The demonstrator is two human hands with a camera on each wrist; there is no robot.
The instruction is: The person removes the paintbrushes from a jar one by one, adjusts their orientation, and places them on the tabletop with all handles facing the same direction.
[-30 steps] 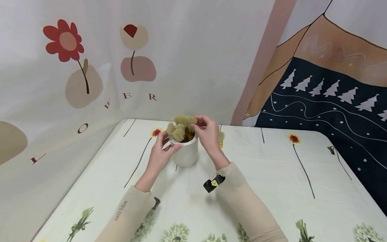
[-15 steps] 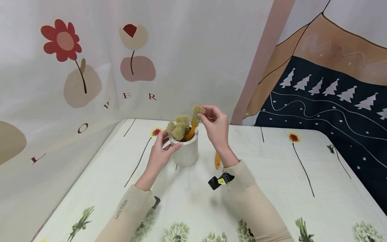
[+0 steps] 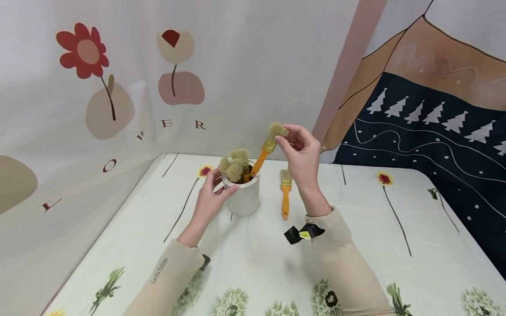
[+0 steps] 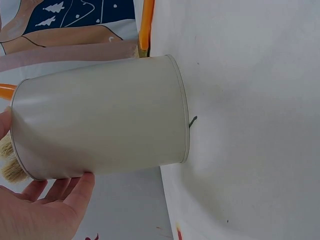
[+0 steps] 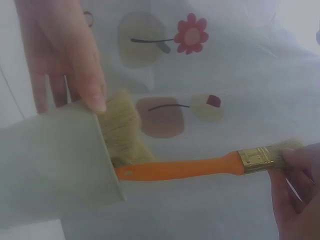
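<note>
A white cylindrical pot stands upright on the table. My left hand holds it near the rim, thumb in front and fingers round the far side, as the left wrist view of the pot also shows. Several bristle brushes lean inside, heads up, their handles mostly hidden. Up and to the right, my right hand pinches a paintbrush by its bristles. In the right wrist view this brush's orange handle slants from the gold ferrule down to the pot's mouth, its tip right at the rim.
Another orange-handled paintbrush lies on the table right of the pot, bristles away from me. The flower-printed tablecloth covers the table. A patterned cloth backdrop hangs behind its far edge.
My right hand has drawn a paintbrush up and rightward from among the brushes in the pot. My left hand has stayed on the pot. The brush on the table has come into fuller view.
</note>
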